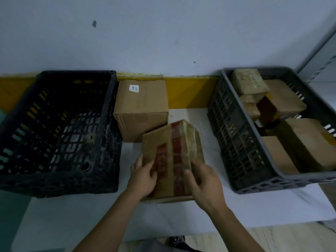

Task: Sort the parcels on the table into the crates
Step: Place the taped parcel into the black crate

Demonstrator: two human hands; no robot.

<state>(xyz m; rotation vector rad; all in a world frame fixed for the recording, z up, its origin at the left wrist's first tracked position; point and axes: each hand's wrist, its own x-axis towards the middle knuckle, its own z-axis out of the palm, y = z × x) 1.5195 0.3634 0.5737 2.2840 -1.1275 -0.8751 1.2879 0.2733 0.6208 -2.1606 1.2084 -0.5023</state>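
A brown cardboard parcel with red tape (172, 148) stands in the middle of the white table (254, 208). My left hand (143, 176) grips its near left side and my right hand (205, 182) grips its near right side. Behind it, against the wall, sits a plain cardboard box with a small white label (141, 106). A black crate (109, 124) stands on the left with no parcels visible inside. On the right, a grey crate (234, 135) holds several cardboard parcels (309, 142).
A yellow strip (189, 91) runs along the wall behind the table. Metal shelving (323, 64) shows at the far right edge. The table's front edge lies close to my body, with floor visible beyond it at the lower right.
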